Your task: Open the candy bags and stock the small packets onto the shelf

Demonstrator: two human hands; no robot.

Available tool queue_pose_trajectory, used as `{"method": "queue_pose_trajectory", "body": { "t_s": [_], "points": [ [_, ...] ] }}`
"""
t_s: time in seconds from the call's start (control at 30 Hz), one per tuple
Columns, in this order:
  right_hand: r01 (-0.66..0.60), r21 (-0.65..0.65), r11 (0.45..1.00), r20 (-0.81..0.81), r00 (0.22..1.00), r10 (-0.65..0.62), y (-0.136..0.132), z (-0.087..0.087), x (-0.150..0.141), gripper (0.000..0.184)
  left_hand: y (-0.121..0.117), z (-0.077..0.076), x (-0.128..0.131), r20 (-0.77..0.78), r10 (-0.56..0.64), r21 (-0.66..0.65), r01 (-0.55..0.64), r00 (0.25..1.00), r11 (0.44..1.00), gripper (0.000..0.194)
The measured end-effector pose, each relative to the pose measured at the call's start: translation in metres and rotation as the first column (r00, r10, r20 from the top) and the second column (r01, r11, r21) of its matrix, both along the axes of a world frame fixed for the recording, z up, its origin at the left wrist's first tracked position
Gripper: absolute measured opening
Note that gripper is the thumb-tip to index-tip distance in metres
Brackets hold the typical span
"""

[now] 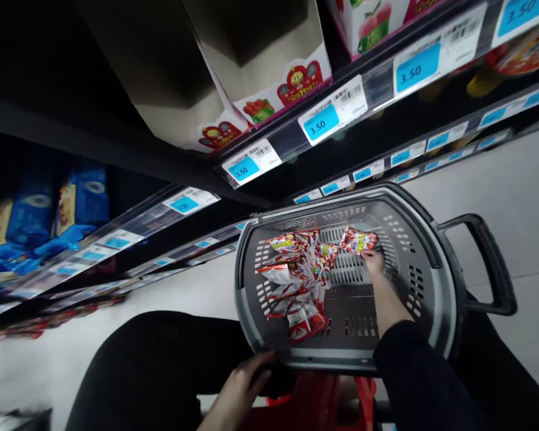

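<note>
A grey plastic shopping basket (431, 263) sits in front of me with several red and white snack packets (303, 278) piled in its left half. My right hand (374, 263) reaches down into the basket, its fingers closed on one red snack packet (357, 240) at the far side. My left hand (242, 386) grips the near rim of the basket, fingers curled over the edge. My dark sleeve covers the right forearm.
Shelves with blue price tags (321, 123) marked 3.50 run along the top and left. Cardboard display boxes (260, 66) sit on the upper shelf, blue packets (78, 200) on a left shelf. The basket's black handle (494, 263) sticks out right. Something red (314, 401) lies under the basket.
</note>
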State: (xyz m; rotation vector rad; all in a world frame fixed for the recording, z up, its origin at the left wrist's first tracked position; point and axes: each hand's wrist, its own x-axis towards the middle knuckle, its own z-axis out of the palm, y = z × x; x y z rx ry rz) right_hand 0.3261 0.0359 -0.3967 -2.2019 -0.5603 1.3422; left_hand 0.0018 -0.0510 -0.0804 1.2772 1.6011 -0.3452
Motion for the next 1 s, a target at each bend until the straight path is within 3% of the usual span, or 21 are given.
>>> {"method": "queue_pose_trajectory", "body": {
  "t_s": [0.1,0.2,0.3,0.4,0.47,0.53,0.57,0.63,0.7,0.77,0.8,0.9,1.0],
  "points": [
    [-0.151,-0.078,0.985,-0.039,0.988,0.148,0.02,0.031,0.003,0.015,0.013,0.004,0.006,0.042,0.003,0.021,-0.004,0.999,1.0,0.031],
    [-0.271,-0.074,0.96,-0.112,0.958,0.262,0.05,0.085,-0.001,0.014,0.026,0.007,0.009,0.129,0.045,0.085,-0.056,0.991,0.995,0.03],
    [-0.374,-0.05,0.926,-0.244,0.904,0.351,0.063,0.161,-0.014,0.016,0.035,0.008,0.013,0.302,0.126,0.109,-0.165,0.945,0.98,0.033],
    [-0.401,0.03,0.915,-0.38,0.843,0.382,0.045,0.248,-0.039,0.015,0.04,0.012,0.02,0.536,0.144,0.164,-0.27,0.832,0.949,0.059],
    [-0.338,0.123,0.933,-0.476,0.805,0.355,0.021,0.304,-0.061,0.021,0.041,0.018,0.025,0.633,0.05,0.265,-0.276,0.773,0.924,0.086],
    [-0.096,0.226,0.969,-0.706,0.67,0.231,-0.004,0.352,-0.085,0.018,0.041,0.025,0.027,0.65,-0.072,0.378,-0.24,0.756,0.894,0.101],
    [0.005,0.232,0.973,-0.778,0.601,0.183,-0.014,0.372,-0.095,0.016,0.041,0.028,0.027,0.644,-0.109,0.42,-0.232,0.757,0.877,0.096],
    [0.168,0.225,0.96,-0.859,0.499,0.115,-0.032,0.402,-0.112,0.015,0.042,0.035,0.026,0.653,-0.089,0.422,-0.263,0.752,0.868,0.068],
    [0.256,0.242,0.936,-0.858,0.507,0.083,-0.046,0.42,-0.118,0.018,0.043,0.039,0.024,0.695,0.018,0.33,-0.341,0.719,0.881,0.042],
    [0.234,0.272,0.933,-0.788,0.611,0.077,-0.059,0.428,-0.114,0.02,0.043,0.041,0.021,0.737,0.136,0.208,-0.413,0.663,0.887,0.037],
    [0.162,0.281,0.946,-0.717,0.691,0.094,-0.065,0.428,-0.109,0.021,0.043,0.041,0.019,0.752,0.179,0.153,-0.433,0.634,0.888,0.038],
    [-0.168,0.271,0.948,-0.387,0.882,0.267,-0.082,0.413,-0.091,0.025,0.042,0.039,0.017,0.794,0.247,0.041,-0.454,0.556,0.89,0.037],
    [-0.3,0.349,0.888,-0.171,0.911,0.375,-0.099,0.385,-0.086,0.023,0.039,0.036,0.021,0.832,0.272,-0.012,-0.474,0.484,0.88,0.038]
  ]
}}
